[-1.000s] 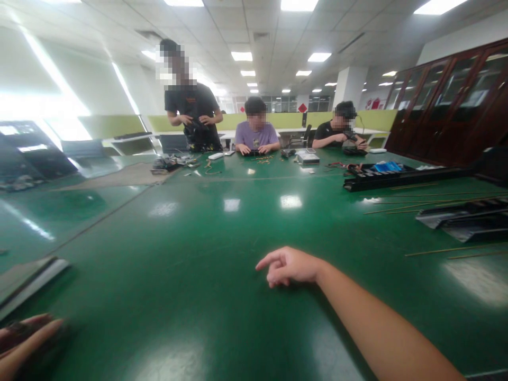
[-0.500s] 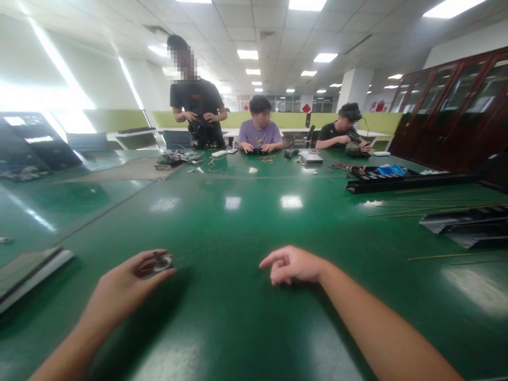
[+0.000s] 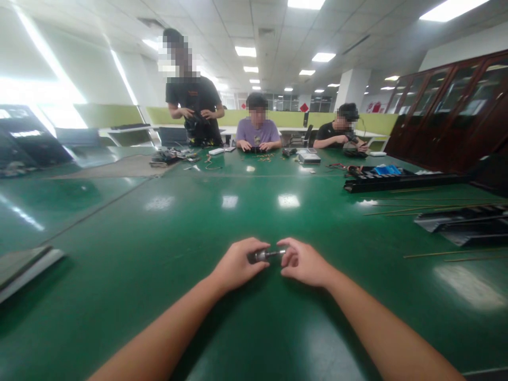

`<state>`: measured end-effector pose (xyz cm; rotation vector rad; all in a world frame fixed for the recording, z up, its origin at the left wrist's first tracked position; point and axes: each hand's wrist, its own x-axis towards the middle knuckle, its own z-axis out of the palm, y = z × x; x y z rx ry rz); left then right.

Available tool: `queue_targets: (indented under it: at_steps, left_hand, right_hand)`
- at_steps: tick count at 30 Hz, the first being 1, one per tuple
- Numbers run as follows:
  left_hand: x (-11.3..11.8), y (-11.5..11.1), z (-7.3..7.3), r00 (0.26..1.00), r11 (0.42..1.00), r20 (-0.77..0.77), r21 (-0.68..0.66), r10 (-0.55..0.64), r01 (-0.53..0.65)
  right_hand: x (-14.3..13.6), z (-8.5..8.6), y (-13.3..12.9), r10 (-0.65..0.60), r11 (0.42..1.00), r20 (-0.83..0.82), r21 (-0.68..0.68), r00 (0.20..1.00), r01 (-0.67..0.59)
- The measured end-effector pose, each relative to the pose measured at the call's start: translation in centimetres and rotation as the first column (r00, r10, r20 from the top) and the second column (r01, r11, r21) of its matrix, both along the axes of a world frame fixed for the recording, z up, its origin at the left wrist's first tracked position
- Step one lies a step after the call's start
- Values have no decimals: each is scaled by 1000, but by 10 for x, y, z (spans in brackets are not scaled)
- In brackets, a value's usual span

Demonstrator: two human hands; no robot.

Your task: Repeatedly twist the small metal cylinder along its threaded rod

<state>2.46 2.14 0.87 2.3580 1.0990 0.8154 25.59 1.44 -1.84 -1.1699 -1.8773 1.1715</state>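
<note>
My left hand point(image 3: 241, 263) is closed around a small dark cylinder with a silver collar and a thin metal shaft point(image 3: 263, 255). The shaft points right, toward my right hand point(image 3: 302, 261). Thumb and index finger of my right hand are apart, with the other fingers curled behind the shaft's tip; whether they touch it I cannot tell. Most of the cylinder's back end is hidden in my left palm. Both hands are just above the green tabletop point(image 3: 190, 227).
A flat grey-edged panel point(image 3: 32, 272) lies at the left. Thin rods point(image 3: 432, 254) and black metal channels point(image 3: 456, 222) lie at the right. A black tray point(image 3: 408, 182) with a blue packet point(image 3: 388, 170) stands farther back. Three people are at the far side, among small parts.
My left hand has moved right with the cylinder, bringing it close to my right hand. The shaft now shows. My right hand has shifted slightly right, its fingers turned toward the shaft.
</note>
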Motion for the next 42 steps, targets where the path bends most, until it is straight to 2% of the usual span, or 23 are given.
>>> queue_targets:
  at_steps: [3,5,9,17,24,31,42]
  left_hand:
    - [-3,-3,-10,999,1000,27,2,25,-25]
    - [-4,-4,-12,1000,1000,30,5,0,0]
    - [-2,-7,-11,999,999,30,-9,-45,45]
    - [-4,-6,-13,997,1000,82,-27,-14,16]
    - [-3,-6,-14,997,998,72,-66,-9,14]
    - [-4,-6,-16,997,995,75,-98,-20,27]
    - [0,-8,-10,996,991,91,-131,-7,19]
  right_hand:
    - [-1,-2,-4,-24,997,35,69,999,21]
    - [0,-1,-5,-15,996,57,88,998,10]
    - [1,3,-7,6,992,104,128,995,-19]
    - [-4,1,-11,-10,986,135,164,991,-12]
    - [-9,2,-13,-53,961,155,275,986,8]
    - [-13,3,-14,-73,944,155,329,985,18]
    - [-13,7,-18,-71,930,205,368,976,-10]
